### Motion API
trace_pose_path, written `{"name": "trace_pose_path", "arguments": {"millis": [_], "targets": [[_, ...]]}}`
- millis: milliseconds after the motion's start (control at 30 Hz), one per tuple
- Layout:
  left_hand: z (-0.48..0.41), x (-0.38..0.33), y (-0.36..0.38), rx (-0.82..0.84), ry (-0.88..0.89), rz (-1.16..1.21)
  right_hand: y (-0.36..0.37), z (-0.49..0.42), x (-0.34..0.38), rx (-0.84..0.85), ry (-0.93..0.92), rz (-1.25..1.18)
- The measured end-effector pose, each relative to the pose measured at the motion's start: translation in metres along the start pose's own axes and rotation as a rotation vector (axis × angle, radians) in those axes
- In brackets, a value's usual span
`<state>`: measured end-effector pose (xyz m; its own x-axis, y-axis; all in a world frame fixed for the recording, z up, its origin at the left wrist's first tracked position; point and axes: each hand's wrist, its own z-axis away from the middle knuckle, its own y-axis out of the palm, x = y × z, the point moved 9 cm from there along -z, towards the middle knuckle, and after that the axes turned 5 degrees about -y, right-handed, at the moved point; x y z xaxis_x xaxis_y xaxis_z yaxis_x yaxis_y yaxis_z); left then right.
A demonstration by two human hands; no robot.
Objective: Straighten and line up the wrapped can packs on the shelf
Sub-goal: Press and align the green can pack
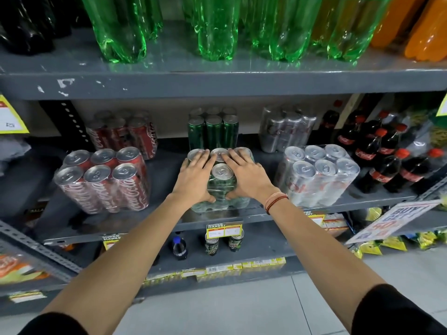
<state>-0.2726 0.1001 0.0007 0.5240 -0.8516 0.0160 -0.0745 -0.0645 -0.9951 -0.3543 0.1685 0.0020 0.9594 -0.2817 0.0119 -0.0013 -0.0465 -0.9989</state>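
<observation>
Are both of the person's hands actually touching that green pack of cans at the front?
Touching. The head view shows the left hand and right hand lying flat on the green can pack, thumbs wrapped round its front.

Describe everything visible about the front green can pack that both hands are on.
The front green can pack is six slim green cans with silver tops, bundled in clear shrink wrap. It stands upright at the front edge of the grey middle shelf, between the red and silver packs. The left hand and right hand press flat on its top, thumbs hooked over the front. Only the front middle can top is uncovered.
</observation>
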Motion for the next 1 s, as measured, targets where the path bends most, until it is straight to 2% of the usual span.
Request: {"name": "trace_pose_path", "arguments": {"millis": [1000], "targets": [[0.028, -0.009, -0.007, 0.012, -0.071, 0.012, -0.006, 0.014, 0.003, 0.032, -0.034, -0.066]]}}
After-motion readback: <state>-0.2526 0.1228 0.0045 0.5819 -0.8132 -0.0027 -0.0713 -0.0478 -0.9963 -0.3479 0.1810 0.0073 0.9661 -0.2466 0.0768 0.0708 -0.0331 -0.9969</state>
